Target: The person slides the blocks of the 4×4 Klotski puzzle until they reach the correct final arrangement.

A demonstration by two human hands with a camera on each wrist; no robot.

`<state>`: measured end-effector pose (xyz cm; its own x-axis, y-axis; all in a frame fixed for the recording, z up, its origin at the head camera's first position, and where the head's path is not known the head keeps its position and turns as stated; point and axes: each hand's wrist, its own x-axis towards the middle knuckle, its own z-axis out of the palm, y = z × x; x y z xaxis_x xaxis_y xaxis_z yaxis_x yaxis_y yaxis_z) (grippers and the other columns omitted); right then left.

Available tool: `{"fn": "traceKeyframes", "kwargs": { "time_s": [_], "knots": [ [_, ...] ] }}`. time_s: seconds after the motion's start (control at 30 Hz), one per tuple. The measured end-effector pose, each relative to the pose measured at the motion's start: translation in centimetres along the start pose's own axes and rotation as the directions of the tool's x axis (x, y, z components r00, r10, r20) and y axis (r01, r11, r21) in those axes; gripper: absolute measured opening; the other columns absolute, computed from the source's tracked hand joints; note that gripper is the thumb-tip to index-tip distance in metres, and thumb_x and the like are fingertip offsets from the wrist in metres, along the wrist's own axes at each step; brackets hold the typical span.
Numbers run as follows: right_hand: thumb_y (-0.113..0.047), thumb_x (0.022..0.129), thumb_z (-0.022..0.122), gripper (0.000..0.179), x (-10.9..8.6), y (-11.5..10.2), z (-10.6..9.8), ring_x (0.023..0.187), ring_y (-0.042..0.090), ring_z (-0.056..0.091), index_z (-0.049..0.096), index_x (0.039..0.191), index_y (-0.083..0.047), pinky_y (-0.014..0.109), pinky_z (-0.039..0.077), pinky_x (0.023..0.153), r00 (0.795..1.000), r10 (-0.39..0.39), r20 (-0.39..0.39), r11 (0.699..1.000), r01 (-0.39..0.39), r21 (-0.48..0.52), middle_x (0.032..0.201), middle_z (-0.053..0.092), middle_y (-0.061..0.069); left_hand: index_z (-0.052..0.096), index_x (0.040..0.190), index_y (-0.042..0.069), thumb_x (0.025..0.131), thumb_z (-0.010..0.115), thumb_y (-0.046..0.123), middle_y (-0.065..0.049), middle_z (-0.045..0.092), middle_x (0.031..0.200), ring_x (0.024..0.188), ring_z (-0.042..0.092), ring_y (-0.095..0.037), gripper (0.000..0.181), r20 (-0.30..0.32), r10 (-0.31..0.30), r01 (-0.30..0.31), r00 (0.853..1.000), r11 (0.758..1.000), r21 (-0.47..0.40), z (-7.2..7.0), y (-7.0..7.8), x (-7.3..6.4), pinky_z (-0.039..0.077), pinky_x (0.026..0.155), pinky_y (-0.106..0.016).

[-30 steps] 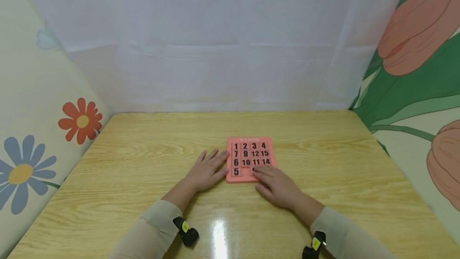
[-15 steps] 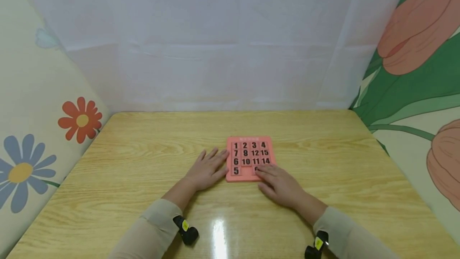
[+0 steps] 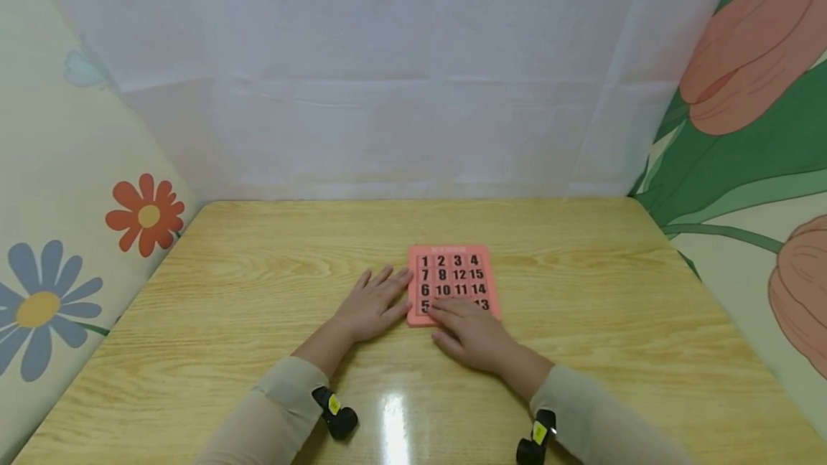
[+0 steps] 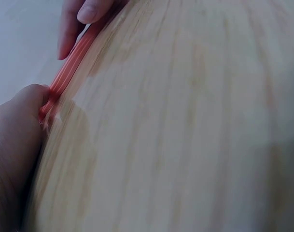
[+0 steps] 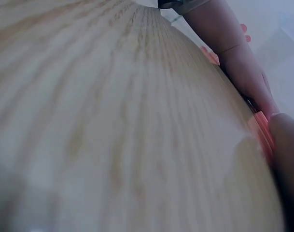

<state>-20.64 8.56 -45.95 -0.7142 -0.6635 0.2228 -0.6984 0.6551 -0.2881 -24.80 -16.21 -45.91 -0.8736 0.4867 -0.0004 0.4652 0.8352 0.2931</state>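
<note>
A flat salmon-pink plastic puzzle board with rounded corners lay near the middle of a yellow wood-grained desk, its black-numbered pink tiles facing up. The rows read 1 2 3 4, then 7 8 12 15, then 6 10 11 14; in the bottom row 5 and 13 showed at the ends, partly covered.

The person's bare left hand rested palm down on the desk, fingers spread and tips touching the board's left edge; its grip was released. The bare right hand reached over the near edge, fingers extended across the bottom row and hiding its middle; its grip was loose too, holding nothing. Its thumb stretched in front of the board, though whether it touched the desk could not be told.

Both wrists emerged from long beige fabric sleeves, and each carried a small black device with a yellow label. Behind the desk hung a creased white cloth, between a left panel with a red flower and a right panel of large pink blooms.
</note>
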Motion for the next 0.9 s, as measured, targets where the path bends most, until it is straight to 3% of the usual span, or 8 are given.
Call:
{"fn": "traceKeyframes", "kwargs": {
  "time_s": [0.9],
  "knots": [
    [-0.037,0.1,0.051,0.045,-1.1,1.3,-0.3,0.14,0.026,0.045,0.056,0.14,-0.015,0.047,0.033,0.118,0.999,0.049,0.005,0.999,-0.049,-0.008,0.148,0.051,0.005,0.024,0.157,0.016,0.104,0.036,0.049,-0.002,0.025,0.162,0.153,0.014,-0.03,0.063,-0.002,0.005,-0.005,1.0,1.0,0.004,-0.1,0.1,-0.1,0.001,0.124,-0.055]
  ]
}}
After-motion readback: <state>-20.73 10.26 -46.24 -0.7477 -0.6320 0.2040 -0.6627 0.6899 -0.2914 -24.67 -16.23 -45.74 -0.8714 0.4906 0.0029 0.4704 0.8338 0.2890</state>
